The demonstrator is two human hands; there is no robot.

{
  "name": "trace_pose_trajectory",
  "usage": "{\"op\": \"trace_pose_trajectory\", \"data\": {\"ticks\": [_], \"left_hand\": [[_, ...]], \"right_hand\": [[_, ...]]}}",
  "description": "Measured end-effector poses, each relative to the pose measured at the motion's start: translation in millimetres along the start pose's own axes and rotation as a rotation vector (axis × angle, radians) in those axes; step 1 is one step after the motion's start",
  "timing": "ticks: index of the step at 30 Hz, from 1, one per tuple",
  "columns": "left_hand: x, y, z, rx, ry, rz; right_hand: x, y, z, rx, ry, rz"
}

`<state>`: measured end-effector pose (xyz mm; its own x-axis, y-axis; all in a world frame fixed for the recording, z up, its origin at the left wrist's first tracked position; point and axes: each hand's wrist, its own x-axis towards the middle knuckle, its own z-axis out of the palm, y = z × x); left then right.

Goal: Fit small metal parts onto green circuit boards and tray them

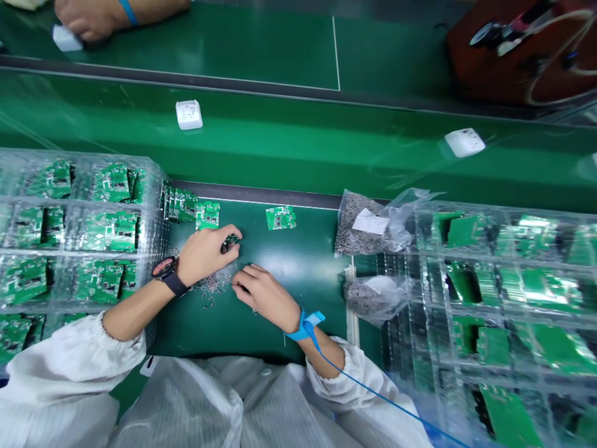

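My left hand (208,254), with a dark watch on its wrist, grips a small green circuit board (229,241) between thumb and fingers. Most of that board is hidden by the hand. Below it lies a loose pile of tiny metal parts (212,284) on the green bench. My right hand (267,297), wearing a blue wrist strap with a cord, is at the pile's right edge with its fingers curled together. Whatever its fingertips pinch is too small to make out. One circuit board (280,218) lies flat beyond my hands, and more boards (208,214) stand at the left.
Stacked clear trays (152,180) of circuit boards stand on the left, with more trays (431,292) on the right. Two plastic bags of small parts (352,214) lie beside the right stack. White housings (189,115) sit on the green strip ahead. Another person's hand (91,18) is across the line.
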<state>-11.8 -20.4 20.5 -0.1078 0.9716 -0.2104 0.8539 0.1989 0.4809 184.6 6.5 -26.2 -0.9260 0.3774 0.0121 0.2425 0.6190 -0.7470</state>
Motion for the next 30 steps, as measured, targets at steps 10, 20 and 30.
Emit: {"op": "trace_pose_trajectory", "data": {"ticks": [10, 20, 30], "left_hand": [[-0.3, 0.0, -3.2, -0.022, -0.014, -0.009], [-1.7, 1.6, -1.4, -0.037, -0.055, -0.008], [-4.1, 5.4, -1.7, -0.164, -0.150, -0.020]], "right_hand": [[3.4, 4.3, 2.0, 0.110, 0.059, 0.023], [9.7, 6.2, -8.1, 0.542, 0.213, 0.284], [15.0, 13.2, -5.8, 0.953, 0.437, 0.444]]}}
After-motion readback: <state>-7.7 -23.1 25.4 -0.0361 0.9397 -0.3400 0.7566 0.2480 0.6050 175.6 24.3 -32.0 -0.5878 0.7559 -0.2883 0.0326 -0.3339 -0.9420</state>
